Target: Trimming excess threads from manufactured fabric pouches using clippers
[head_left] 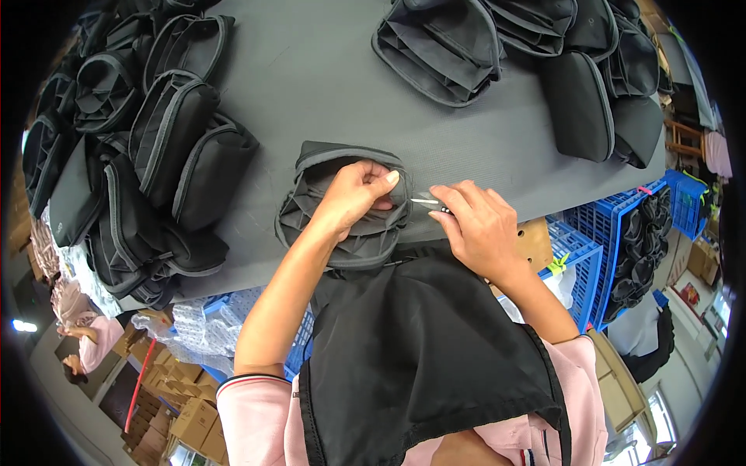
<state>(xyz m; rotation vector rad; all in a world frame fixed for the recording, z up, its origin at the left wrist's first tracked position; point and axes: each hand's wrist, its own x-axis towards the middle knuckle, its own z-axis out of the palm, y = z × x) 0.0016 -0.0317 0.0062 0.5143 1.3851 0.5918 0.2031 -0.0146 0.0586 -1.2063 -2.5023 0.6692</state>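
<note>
A black zippered pouch [311,152] lies opened at the near edge of the grey table, its inner folds showing. My left hand [361,194] is over its opening, thumb and fingers pinched at the right rim by the zipper edge. Whether a thread is between those fingertips is too small to make out. Just right of the pouch, my right hand [475,221] grips small thread snips [424,202]. Their pale blades point left at the pouch's rim, and the handle is mostly hidden by my fingers.
Black pouches are heaped on the table's left [159,147], with more at the far right [579,105]. Blue crates [594,233] stand beyond the right edge, one holding black pouches. Another person [101,338] is at the lower left near cardboard boxes.
</note>
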